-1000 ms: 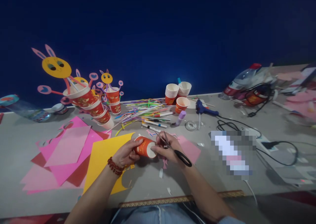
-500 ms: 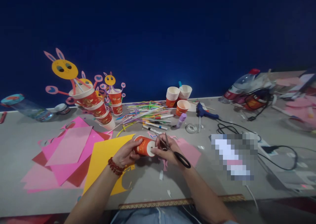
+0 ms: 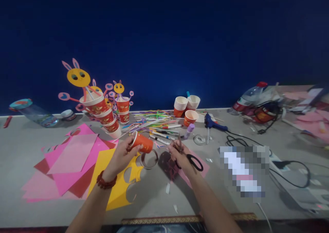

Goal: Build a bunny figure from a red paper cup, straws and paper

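My left hand [image 3: 126, 156] is wrapped around a red paper cup [image 3: 144, 144], which lies tilted on its side in the grip. To its right, my right hand [image 3: 179, 154] is closed on a pair of scissors [image 3: 195, 162]; the blades point up and the black handles hang out past the wrist side. Cup and scissors are apart. Under the cup, a roll of tape [image 3: 149, 159] lies by the cut yellow paper [image 3: 113, 178]. Pink paper [image 3: 191, 173] lies beneath my right hand.
Stacked cup figures with bunny faces [image 3: 99, 106] stand back left, near pink sheets [image 3: 72, 154]. Coloured pipe cleaners and pens [image 3: 156, 121] spread mid-table. Behind are stacked cups [image 3: 180, 106], a glue stick [image 3: 189, 131] and a blue glue gun [image 3: 214, 124] with its cord. A bottle [image 3: 248, 97] leans at right.
My hands have moved apart. The cup has gone left and turned, its base no longer facing the scissors. The scissors have shifted right, uncovering the tape roll.
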The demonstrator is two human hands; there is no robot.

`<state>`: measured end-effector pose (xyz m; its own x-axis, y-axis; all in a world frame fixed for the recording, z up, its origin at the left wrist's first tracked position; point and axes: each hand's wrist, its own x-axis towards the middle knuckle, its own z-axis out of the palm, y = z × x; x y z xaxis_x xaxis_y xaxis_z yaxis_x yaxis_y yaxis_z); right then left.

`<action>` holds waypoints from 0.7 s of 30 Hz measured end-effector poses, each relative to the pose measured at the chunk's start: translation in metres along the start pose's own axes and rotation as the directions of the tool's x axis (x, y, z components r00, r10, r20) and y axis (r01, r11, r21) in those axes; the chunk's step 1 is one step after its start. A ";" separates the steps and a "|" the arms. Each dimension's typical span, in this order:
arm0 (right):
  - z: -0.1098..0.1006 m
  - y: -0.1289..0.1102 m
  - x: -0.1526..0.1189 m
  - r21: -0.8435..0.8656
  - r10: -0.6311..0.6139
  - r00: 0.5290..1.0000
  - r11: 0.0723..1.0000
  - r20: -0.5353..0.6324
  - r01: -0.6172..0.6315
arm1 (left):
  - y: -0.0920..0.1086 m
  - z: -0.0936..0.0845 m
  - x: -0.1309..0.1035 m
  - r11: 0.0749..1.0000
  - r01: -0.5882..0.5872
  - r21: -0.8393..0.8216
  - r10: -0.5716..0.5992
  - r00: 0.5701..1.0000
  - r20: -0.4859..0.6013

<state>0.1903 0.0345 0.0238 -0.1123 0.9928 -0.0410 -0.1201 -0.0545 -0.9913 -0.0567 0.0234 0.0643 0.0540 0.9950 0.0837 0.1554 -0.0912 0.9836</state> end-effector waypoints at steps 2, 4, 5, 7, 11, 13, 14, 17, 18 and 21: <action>0.001 0.002 0.002 -0.021 -0.001 1.000 1.000 -0.017 0.000 | 0.002 -0.011 0.006 0.950 -0.139 0.280 0.152 0.988 -0.028; 0.003 0.002 0.001 -0.080 -0.005 1.000 0.997 0.003 0.005 | -0.001 -0.018 0.015 0.813 -0.201 0.546 0.216 0.976 0.037; 0.004 0.003 0.000 -0.110 -0.008 1.000 0.994 0.017 0.009 | -0.004 -0.020 0.020 0.710 -0.218 0.669 0.212 0.973 0.092; 0.005 0.003 -0.002 -0.152 -0.014 0.999 0.988 0.043 0.021 | -0.011 -0.021 0.029 0.499 -0.261 0.826 0.190 0.963 0.190; 0.005 0.003 -0.005 -0.230 -0.034 0.996 0.972 0.076 0.051 | -0.027 -0.014 0.043 0.423 -0.299 0.855 0.192 0.952 0.238; 0.004 0.003 -0.005 -0.251 -0.040 0.996 0.966 0.074 0.057 | -0.032 -0.010 0.047 0.403 -0.317 0.858 0.196 0.946 0.258; 0.004 0.002 -0.005 -0.258 -0.041 0.997 0.965 0.069 0.058 | -0.034 -0.008 0.049 0.394 -0.329 0.858 0.197 0.942 0.270; 0.004 0.001 -0.006 -0.305 -0.038 0.996 0.950 0.086 0.062 | -0.035 -0.004 0.052 0.365 -0.367 0.856 0.187 0.929 0.319; 0.004 0.001 -0.006 -0.323 -0.038 0.994 0.944 0.103 0.070 | -0.034 -0.004 0.053 0.352 -0.377 0.857 0.182 0.925 0.332; 0.002 -0.002 -0.006 -0.358 -0.049 0.989 0.929 0.140 0.097 | -0.032 -0.007 0.052 0.314 -0.391 0.865 0.169 0.920 0.355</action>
<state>0.1890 0.0286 0.0259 -0.2433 0.9696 0.0260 0.2306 0.0838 -0.9694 -0.0657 0.0782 0.0383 0.4260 0.8854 0.1862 0.8809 -0.4528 0.1378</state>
